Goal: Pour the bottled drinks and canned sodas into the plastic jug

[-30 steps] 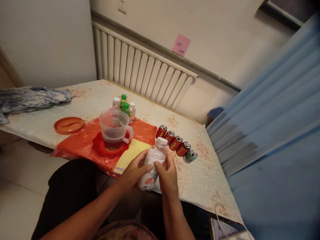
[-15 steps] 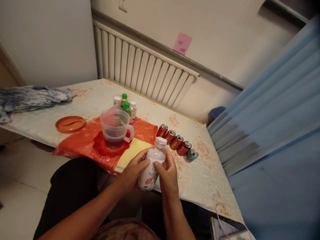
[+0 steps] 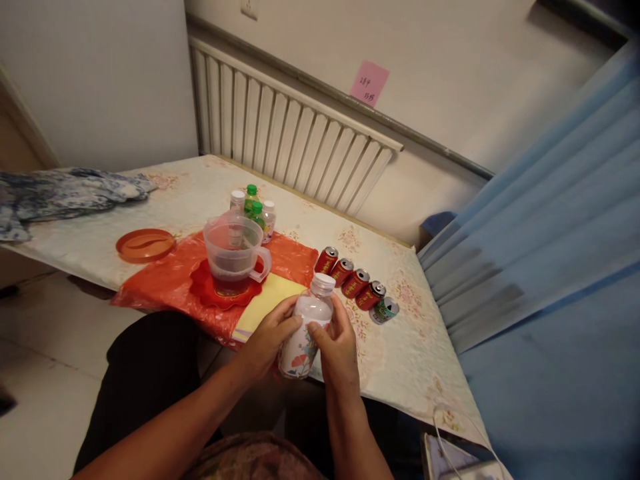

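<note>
A clear plastic bottle [image 3: 299, 357] with a white cap and a flowered label is held upright, leaning slightly, at the table's near edge. My left hand [image 3: 269, 339] grips its left side, thumb on the label. From the right, my right hand [image 3: 341, 347] is wrapped round it, thumb also across the label. Just beyond the hands lies a yellow sheet [image 3: 273, 297] on red plastic [image 3: 295, 257]. Left of that, a clear measuring jug [image 3: 234, 250] with liquid in its bottom stands in a red scalloped dish [image 3: 200, 283].
Several red cans [image 3: 355, 283] and a green can [image 3: 384, 311] form a slanting row at the right. Several capped bottles [image 3: 257, 213] stand behind the jug. An orange lid [image 3: 145, 245] and a patterned cloth [image 3: 75, 193] lie leftward; a blue curtain [image 3: 540, 233] hangs right.
The whole view has shifted slightly, so the table things appear a little further right and higher. Both hands keep the same grip on the bottle.
</note>
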A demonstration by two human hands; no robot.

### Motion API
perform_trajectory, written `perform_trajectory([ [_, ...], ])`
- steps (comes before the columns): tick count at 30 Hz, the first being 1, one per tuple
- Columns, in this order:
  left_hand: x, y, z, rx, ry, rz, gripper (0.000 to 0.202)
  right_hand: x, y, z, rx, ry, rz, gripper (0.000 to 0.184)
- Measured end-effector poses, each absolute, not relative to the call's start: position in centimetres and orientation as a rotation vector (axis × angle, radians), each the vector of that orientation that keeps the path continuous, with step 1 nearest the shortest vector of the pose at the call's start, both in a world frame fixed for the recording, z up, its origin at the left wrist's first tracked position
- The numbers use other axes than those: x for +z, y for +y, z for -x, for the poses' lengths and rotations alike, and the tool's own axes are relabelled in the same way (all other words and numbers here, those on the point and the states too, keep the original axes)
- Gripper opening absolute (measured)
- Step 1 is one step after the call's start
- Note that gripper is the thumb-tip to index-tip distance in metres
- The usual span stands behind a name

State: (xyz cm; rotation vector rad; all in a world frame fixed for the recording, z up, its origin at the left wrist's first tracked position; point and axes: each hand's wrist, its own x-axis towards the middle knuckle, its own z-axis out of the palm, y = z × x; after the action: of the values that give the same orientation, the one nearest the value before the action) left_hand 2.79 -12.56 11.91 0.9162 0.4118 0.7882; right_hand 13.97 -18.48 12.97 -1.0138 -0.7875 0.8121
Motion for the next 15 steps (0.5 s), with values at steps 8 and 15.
perform_trajectory([
  [8, 12.01, -12.57, -2.63, 0.797, 0.430, -0.926, 0.053, 12.93, -18.50, -13.98, 0.825, -0.804, 1.012, 0.068],
  [15, 12.02, -12.48, -2.62, 0.804, 0.443, -0.933, 0.050, 12.94, -18.47, -13.94, 0.817, -0.806, 1.031, 0.069],
])
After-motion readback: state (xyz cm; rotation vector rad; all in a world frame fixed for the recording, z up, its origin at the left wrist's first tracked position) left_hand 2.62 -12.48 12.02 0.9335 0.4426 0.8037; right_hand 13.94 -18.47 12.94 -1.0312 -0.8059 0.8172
